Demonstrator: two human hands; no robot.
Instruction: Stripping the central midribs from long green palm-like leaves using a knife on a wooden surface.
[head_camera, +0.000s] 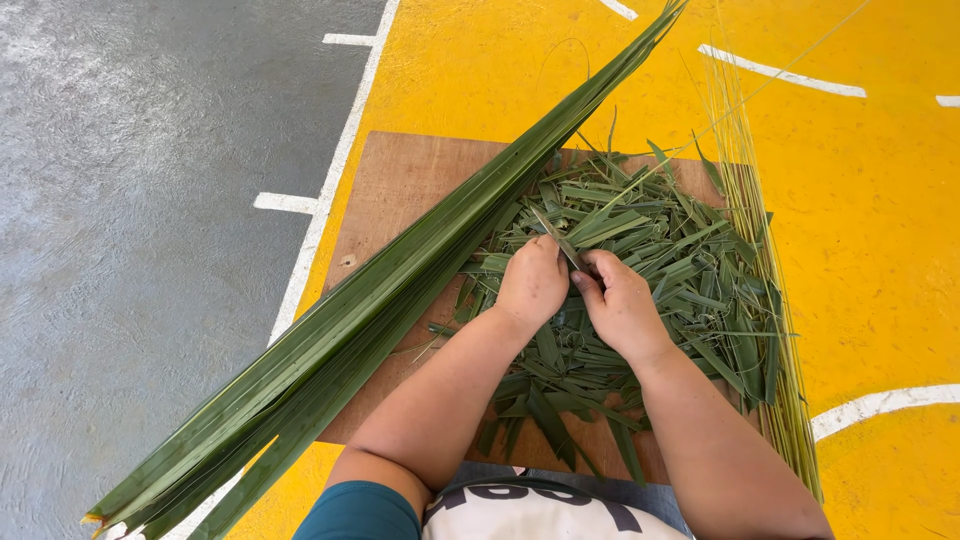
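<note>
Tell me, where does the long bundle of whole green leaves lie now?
In the head view, the long leaf bundle lies diagonally on the person's left side, crossing the brown board, beside the pile of cut leaf strips and the left hand.

Painted sports-court floor, likely a covered or open yard used as a craft spot. Yellow painted floor (880, 250) with white court lines (780, 72) right of and beyond the grip; grey floor (130, 250) well to its left. Brown board (400, 180) laid flat on the floor beneath the grip serves as surface, strewn with cut green leaf strips (680, 270).
</note>
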